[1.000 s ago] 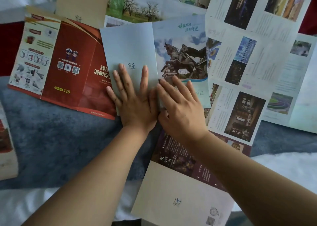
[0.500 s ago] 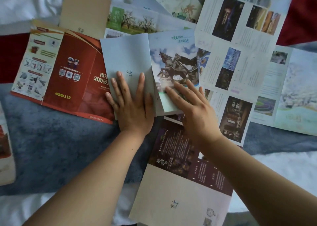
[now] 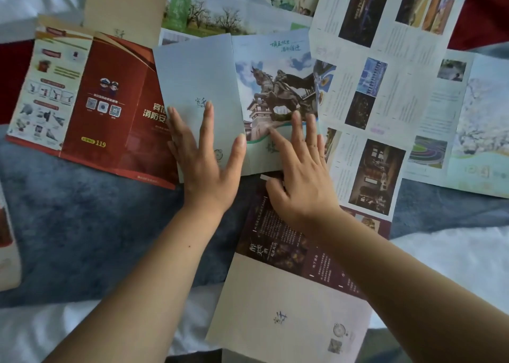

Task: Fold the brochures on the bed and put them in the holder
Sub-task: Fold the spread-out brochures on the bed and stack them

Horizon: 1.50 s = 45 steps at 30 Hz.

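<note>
A pale blue brochure (image 3: pixel 198 79) lies in the middle of the bed, its right panel showing a horse-and-rider statue (image 3: pixel 275 92). My left hand (image 3: pixel 205 158) rests flat with fingers spread on its plain left panel. My right hand (image 3: pixel 300 175) presses flat on the lower part of the statue panel, fingers apart. A red fire-safety brochure (image 3: pixel 91 106) lies unfolded to the left, partly under the blue one. A beige and dark maroon brochure (image 3: pixel 278 293) lies below, under my right forearm. No holder is recognisable in view.
A large unfolded white brochure (image 3: pixel 385 87) with several photos spreads to the right. A green tree brochure (image 3: pixel 209 18) and a beige one (image 3: pixel 124 4) lie at the top. A grey-blue blanket (image 3: pixel 77 219) and white sheets (image 3: pixel 446 266) cover the bed. Another printed piece (image 3: pixel 7 241) shows at the left edge.
My right hand slid from beside my left hand rightward and up onto the statue panel. My left hand spread its fingers wider. The view shifted slightly.
</note>
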{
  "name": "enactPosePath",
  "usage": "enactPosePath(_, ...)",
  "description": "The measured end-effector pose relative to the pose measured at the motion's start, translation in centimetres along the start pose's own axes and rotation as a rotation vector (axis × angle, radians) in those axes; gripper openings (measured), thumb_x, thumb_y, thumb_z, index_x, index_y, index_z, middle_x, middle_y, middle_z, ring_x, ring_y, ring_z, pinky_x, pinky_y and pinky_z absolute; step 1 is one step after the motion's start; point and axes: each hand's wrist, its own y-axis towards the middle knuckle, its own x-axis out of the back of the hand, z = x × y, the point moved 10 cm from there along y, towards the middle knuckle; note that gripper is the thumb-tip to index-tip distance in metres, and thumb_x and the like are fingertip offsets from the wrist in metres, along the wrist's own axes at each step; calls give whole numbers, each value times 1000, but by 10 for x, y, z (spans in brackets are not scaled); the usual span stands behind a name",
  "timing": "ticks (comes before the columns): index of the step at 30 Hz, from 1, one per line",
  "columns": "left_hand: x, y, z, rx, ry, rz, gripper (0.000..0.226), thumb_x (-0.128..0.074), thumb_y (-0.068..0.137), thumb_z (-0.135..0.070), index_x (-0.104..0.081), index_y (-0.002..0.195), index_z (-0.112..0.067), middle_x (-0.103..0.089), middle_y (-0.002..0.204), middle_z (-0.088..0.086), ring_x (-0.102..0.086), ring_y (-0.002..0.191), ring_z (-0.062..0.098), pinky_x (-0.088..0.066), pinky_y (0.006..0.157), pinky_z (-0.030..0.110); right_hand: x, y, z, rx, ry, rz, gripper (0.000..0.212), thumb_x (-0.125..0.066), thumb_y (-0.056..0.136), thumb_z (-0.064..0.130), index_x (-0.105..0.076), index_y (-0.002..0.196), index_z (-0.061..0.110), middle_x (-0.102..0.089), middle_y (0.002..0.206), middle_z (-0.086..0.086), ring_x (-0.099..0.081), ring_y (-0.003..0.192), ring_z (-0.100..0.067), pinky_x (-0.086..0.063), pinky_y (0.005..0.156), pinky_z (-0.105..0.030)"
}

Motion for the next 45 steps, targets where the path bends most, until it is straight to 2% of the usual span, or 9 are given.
enactPosePath(3,2,-6,-10,54,-31,26,85,-50,94,-67,-16,163,-31,15,168,25,15,157,35,2,127,49,1,4,-2,-115,85,-42,55,-40,102,44,-37,148,15,11,173,-10,22,157,-23,12,127,-43)
enactPosePath(7,10,0,-14,150,-151,46,92,-55,89,-69,-14,164,-33,17,168,22,18,157,31,4,126,36,0,12,8,-136,190,-60,71,-40,105,55,-19,162,18,2,174,-3,15,158,-15,6,129,-39)
enactPosePath(14,36,10,-16,124,-248,107,71,-55,101,-48,-27,162,-26,-27,165,14,-20,156,28,-23,126,47,-26,18,59,51,254,82,61,-24,109,46,-3,165,35,3,174,5,18,156,-8,5,129,-40)
enactPosePath(17,58,10,-17,92,-305,90,63,-56,105,-32,-29,161,-25,-41,161,-2,-37,148,9,-36,119,25,-31,19,73,84,246,89,57,-17,110,49,-3,164,41,5,174,3,21,156,-9,5,129,-43)
enactPosePath(20,82,8,-24,40,-219,36,67,-53,106,-16,-21,164,-26,-36,163,-4,-31,148,4,-22,108,-3,-35,20,91,147,217,76,55,-14,110,51,-3,163,43,6,174,2,22,156,-12,5,129,-45)
enactPosePath(25,123,6,-34,-111,103,-86,84,-51,99,-2,-7,164,-33,-25,164,9,-26,154,24,-37,120,36,-53,26,124,237,123,108,61,-28,110,48,-1,164,41,10,173,4,24,156,-19,20,122,-32)
enactPosePath(29,139,3,-1,-57,297,-63,92,-67,91,-5,-18,164,-32,-12,169,19,-17,156,35,-27,118,36,-74,30,145,266,48,161,67,-39,109,43,-2,165,37,5,174,5,21,157,-22,24,119,-28)
enactPosePath(36,121,5,79,157,414,141,88,-73,91,-28,-22,162,-34,28,165,22,9,156,42,-14,126,44,-98,44,164,228,-62,163,63,-40,107,39,-20,165,26,5,173,-13,17,158,-32,10,128,-45)
enactPosePath(45,106,6,103,157,131,160,72,-63,96,-6,-36,158,-29,16,171,12,17,157,34,-1,125,39,-114,43,179,173,-154,117,74,-59,101,26,-23,164,20,13,170,-22,24,155,-37,20,123,-39)
